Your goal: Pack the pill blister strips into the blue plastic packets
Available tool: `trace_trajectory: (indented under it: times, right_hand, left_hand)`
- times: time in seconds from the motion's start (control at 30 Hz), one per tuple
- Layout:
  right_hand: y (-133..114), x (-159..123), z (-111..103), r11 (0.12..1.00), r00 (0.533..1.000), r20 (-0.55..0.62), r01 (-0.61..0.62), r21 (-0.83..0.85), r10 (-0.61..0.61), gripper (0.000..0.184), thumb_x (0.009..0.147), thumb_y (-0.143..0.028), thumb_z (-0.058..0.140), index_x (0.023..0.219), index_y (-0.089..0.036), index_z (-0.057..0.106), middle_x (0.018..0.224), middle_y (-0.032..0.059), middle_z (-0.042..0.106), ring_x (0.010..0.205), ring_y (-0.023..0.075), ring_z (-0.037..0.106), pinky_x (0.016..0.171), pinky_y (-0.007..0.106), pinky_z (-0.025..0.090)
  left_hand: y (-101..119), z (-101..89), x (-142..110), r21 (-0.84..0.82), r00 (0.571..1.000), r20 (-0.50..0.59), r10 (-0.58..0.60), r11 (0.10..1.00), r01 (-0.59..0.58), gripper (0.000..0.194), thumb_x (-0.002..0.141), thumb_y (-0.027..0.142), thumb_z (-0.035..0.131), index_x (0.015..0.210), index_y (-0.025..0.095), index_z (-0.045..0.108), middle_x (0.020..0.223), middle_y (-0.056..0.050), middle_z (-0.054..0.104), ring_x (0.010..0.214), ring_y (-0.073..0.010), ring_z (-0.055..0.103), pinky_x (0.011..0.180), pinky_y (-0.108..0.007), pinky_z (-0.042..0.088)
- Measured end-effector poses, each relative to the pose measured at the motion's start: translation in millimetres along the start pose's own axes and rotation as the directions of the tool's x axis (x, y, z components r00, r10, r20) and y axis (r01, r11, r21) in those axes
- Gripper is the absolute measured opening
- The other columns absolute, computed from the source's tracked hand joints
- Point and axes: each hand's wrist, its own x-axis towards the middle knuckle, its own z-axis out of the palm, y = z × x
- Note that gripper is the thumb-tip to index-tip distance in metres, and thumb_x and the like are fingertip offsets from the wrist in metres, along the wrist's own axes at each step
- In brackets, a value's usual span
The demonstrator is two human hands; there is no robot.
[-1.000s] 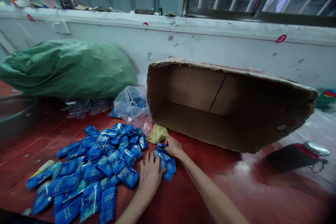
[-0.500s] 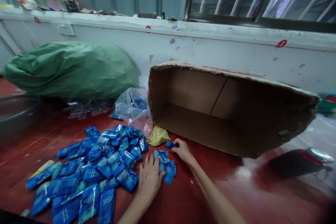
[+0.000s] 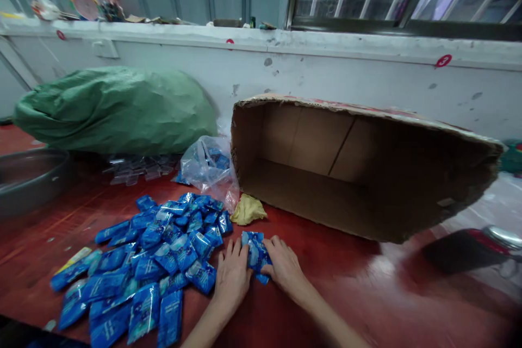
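Note:
Between my two hands lies a small group of blue printed packets (image 3: 255,252) on the red tabletop. My left hand (image 3: 232,272) rests flat at their left side, its fingers stretched out and the thumb side touching them. From the right, my right hand (image 3: 285,267) has its fingers and bent thumb around the edge of the packets; the palm hides part of them. A large heap of similar blue packets (image 3: 150,266) spreads out to the left of my left hand. Just behind the small group sits a crumpled yellow cloth (image 3: 248,210).
A cardboard box (image 3: 302,190) lies on its side, its opening facing me. Left of it are a clear plastic bag (image 3: 207,166) with blue packets, a green sack (image 3: 118,111), clear plastic pieces (image 3: 141,168) and a grey basin (image 3: 32,190). A dark cylindrical container (image 3: 460,250) lies at right.
My right hand has moved down and left with the packet it pinched, onto the small group beside my left hand. My left hand has stayed almost in place. The view has shifted slightly.

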Motion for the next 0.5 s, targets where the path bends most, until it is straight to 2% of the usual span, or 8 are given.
trace_trajectory:
  times: [0.1, 0.27, 0.4, 0.5]
  right_hand:
    - [0.1, 5.0, -0.8, 0.994, 0.998, 0.058, -0.034, -0.101, 0.04, 0.046, 0.067, -0.026, 0.061, 0.11, -0.023, 0.048, 0.113, 0.01, 0.05, 0.105, 0.0284, 0.045, 0.087, 0.038, 0.031]
    - [4.5, 16.9, -0.6, 0.994, 0.997, 0.073, -0.022, -0.105, 0.03, 0.051, 0.059, -0.024, 0.065, 0.107, -0.02, 0.05, 0.111, 0.0119, 0.053, 0.105, 0.0302, 0.046, 0.086, 0.04, 0.032]
    - [3.9, 17.8, 1.6, 0.994, 0.997, 0.066, -0.029, -0.102, 0.036, 0.049, 0.059, -0.022, 0.063, 0.107, -0.02, 0.049, 0.114, 0.012, 0.051, 0.109, 0.0295, 0.044, 0.084, 0.038, 0.033]
    - [2.6, 15.6, 1.8, 0.994, 0.997, 0.067, -0.035, -0.099, 0.042, 0.047, 0.062, -0.022, 0.061, 0.107, -0.018, 0.048, 0.112, 0.0126, 0.053, 0.105, 0.0293, 0.047, 0.081, 0.037, 0.033]
  left_hand:
    - [-1.4, -6.1, 0.5, -0.044, 1.0, 0.028, 0.001, 0.999, 0.001, 0.055, 0.07, 0.016, 0.037, 0.125, 0.018, 0.042, 0.138, -0.009, 0.036, 0.127, -0.0264, 0.025, 0.097, -0.045, 0.024]
    - [-3.6, -12.5, 4.1, -0.133, 0.998, 0.057, -0.018, 0.991, 0.026, 0.05, 0.076, 0.018, 0.03, 0.126, 0.018, 0.04, 0.133, -0.008, 0.043, 0.124, -0.023, 0.032, 0.097, -0.04, 0.028]
    - [-1.1, -6.8, 5.3, -0.13, 0.999, 0.014, -0.028, 0.991, 0.03, 0.048, 0.074, 0.028, 0.042, 0.121, 0.02, 0.045, 0.129, -0.008, 0.046, 0.123, -0.0262, 0.032, 0.096, -0.041, 0.028]
    - [2.3, -4.0, 4.5, -0.067, 0.999, -0.036, -0.025, 0.997, 0.023, 0.046, 0.069, 0.026, 0.049, 0.115, 0.021, 0.05, 0.126, -0.009, 0.047, 0.12, -0.0279, 0.033, 0.093, -0.042, 0.028]
